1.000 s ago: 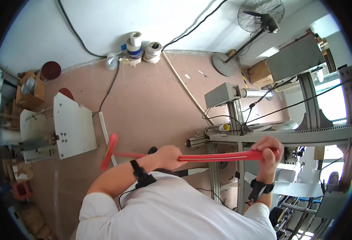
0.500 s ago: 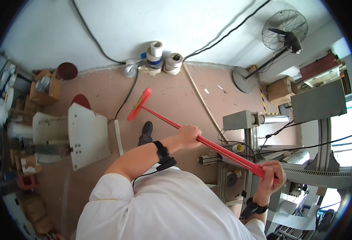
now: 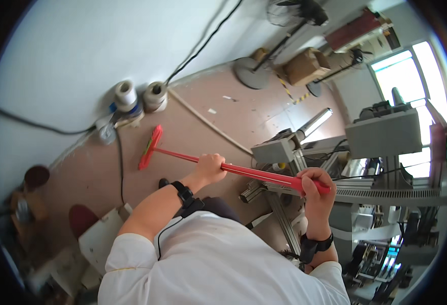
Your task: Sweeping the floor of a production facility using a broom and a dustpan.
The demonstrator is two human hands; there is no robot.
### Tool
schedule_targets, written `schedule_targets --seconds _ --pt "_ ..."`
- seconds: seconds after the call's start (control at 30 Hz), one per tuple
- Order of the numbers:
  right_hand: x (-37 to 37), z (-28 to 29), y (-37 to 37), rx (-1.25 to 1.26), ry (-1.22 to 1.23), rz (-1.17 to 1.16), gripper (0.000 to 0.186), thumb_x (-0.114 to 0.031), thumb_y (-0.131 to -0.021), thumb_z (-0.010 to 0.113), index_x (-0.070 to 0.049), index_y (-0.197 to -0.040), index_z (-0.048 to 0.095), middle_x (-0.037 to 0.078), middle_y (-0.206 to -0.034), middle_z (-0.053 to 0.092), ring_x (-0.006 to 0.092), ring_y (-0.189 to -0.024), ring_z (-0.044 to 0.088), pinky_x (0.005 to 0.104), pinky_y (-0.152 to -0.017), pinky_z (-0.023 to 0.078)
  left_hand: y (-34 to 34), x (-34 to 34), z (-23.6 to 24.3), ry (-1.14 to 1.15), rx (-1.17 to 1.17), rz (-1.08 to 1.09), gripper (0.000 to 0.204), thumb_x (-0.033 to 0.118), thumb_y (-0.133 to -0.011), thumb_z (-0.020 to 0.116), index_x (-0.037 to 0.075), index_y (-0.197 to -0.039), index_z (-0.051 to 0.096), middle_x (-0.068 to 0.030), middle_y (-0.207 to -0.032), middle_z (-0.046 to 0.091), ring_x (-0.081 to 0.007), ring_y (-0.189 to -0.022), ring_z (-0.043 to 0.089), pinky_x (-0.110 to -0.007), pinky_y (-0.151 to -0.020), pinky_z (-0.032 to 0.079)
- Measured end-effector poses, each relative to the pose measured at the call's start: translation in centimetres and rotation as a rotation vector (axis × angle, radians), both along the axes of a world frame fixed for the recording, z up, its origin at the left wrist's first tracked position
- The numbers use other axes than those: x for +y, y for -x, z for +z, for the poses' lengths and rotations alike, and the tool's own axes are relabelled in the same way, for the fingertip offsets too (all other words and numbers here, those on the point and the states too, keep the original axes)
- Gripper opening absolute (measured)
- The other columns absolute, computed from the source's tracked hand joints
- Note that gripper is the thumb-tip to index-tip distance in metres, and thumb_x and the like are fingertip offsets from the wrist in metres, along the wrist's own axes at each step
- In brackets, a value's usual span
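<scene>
A red long-handled broom (image 3: 172,155) runs across my view, its red head (image 3: 150,147) with a bit of green resting on the pinkish floor (image 3: 210,129), left of the middle. My left hand (image 3: 210,168) is wrapped round the middle of the handle. My right hand (image 3: 315,189) grips the thicker upper end of the handle, near the frame of a grey machine. My dark shoe, partly hidden behind my left forearm, shows below the broom head.
Tape rolls (image 3: 126,96), cables and a pale pipe (image 3: 203,118) lie along the wall. A fan stand (image 3: 250,74) and cardboard box (image 3: 307,66) stand at the back right. A metal machine (image 3: 381,132) fills the right; a white-panelled stand (image 3: 99,239) is lower left.
My view has turned, tilting the scene and bringing more window in at the right. The broom head moved up from the lower left, then slightly down and left; both hands still grip the handle.
</scene>
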State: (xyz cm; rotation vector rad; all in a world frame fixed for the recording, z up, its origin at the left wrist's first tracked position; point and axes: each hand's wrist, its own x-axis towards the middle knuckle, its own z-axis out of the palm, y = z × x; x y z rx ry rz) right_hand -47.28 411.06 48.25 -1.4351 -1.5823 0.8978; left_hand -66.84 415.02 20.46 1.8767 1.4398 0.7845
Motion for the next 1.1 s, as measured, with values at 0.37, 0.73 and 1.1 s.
schedule_targets --seconds 0.37,0.73,1.1 --pt "8.1 7.5 -4.2 -0.303 -0.469 0.497 0.012 -0.005 -0.075 0.073 -0.006 -0.08 0.062 0.008 -0.083 0.07 0.0154 -0.052 0.053 0.0277 -0.05 0.043 -8.6 13.8 7.1 -0.412 -0.336 -0.01 0.025 0.017 -0.083 0.068 0.004 -0.064 0.058 -0.0142 -0.07 0.063 -0.0368 -0.073 0.061 -0.045 -0.069 0.048" --pt "17.5 1.3 -5.7 -0.229 -0.343 0.22 0.009 -0.004 -0.074 0.067 -0.007 -0.078 0.06 0.006 -0.078 0.07 0.0184 -0.052 0.051 0.0304 -0.051 0.042 -11.9 24.7 0.2 -0.362 -0.318 -0.041 0.03 0.015 -0.084 0.066 0.004 -0.062 0.05 -0.0139 -0.065 0.054 -0.0373 -0.069 0.057 -0.046 -0.068 0.045" --pt "18.4 5.9 -0.8 -0.43 -0.702 0.613 0.026 -0.033 -0.078 0.074 -0.017 -0.075 0.053 -0.004 -0.074 0.064 0.0173 -0.06 0.048 0.0332 -0.053 0.035 -16.1 24.7 6.4 -0.487 -0.355 -0.14 0.022 0.022 -0.078 0.071 0.012 -0.064 0.057 -0.0065 -0.067 0.061 -0.0278 -0.072 0.063 -0.045 -0.067 0.045"
